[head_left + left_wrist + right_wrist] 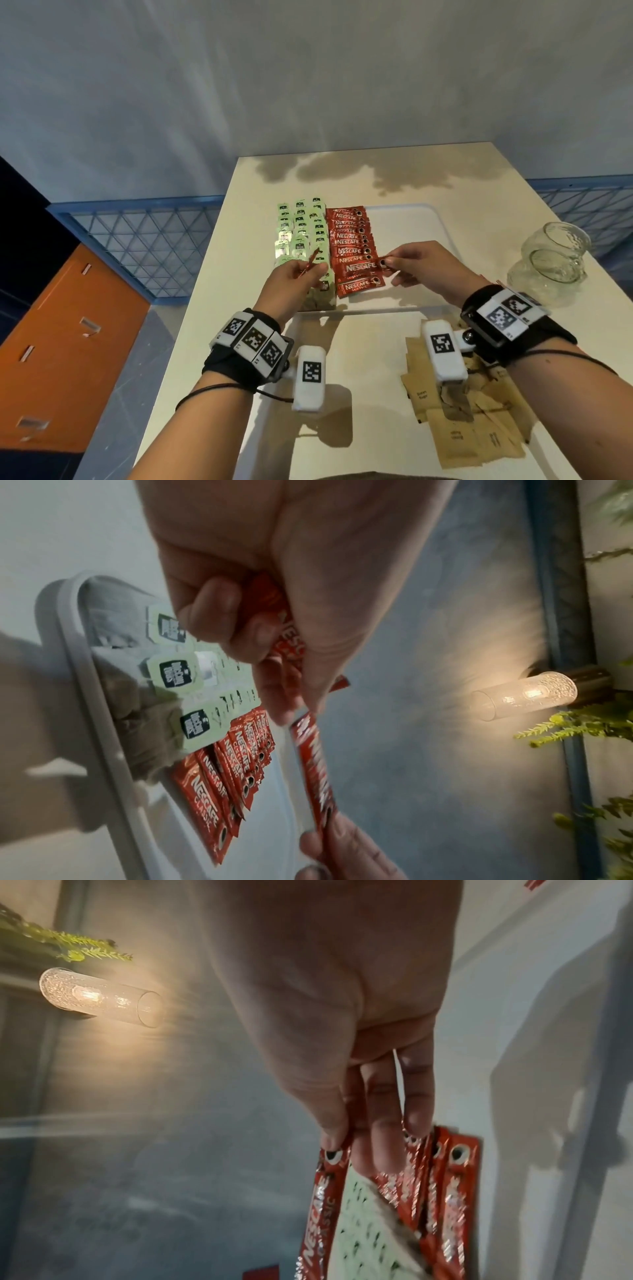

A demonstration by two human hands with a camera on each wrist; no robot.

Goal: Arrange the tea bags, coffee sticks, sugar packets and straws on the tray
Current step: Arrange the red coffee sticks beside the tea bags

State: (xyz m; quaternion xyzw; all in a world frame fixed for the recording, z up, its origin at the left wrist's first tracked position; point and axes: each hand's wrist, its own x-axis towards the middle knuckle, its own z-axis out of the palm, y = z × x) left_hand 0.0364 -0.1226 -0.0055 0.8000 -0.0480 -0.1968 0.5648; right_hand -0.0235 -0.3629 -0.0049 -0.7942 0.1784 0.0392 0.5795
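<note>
On the white tray, green tea bags lie in rows at the left, with a column of overlapping red coffee sticks beside them. My left hand hovers over the near tea bags and grips a small bundle of red coffee sticks. My right hand pinches the end of one coffee stick just above the near end of the column. In the right wrist view the thumb and fingers hold that stick by its tip. Brown sugar packets lie loose near the front right.
Two clear glass jars stand at the table's right edge, beside the tray. The white table ends at the left over a blue railing and an orange cabinet. A lit wall lamp shows in the wrist views.
</note>
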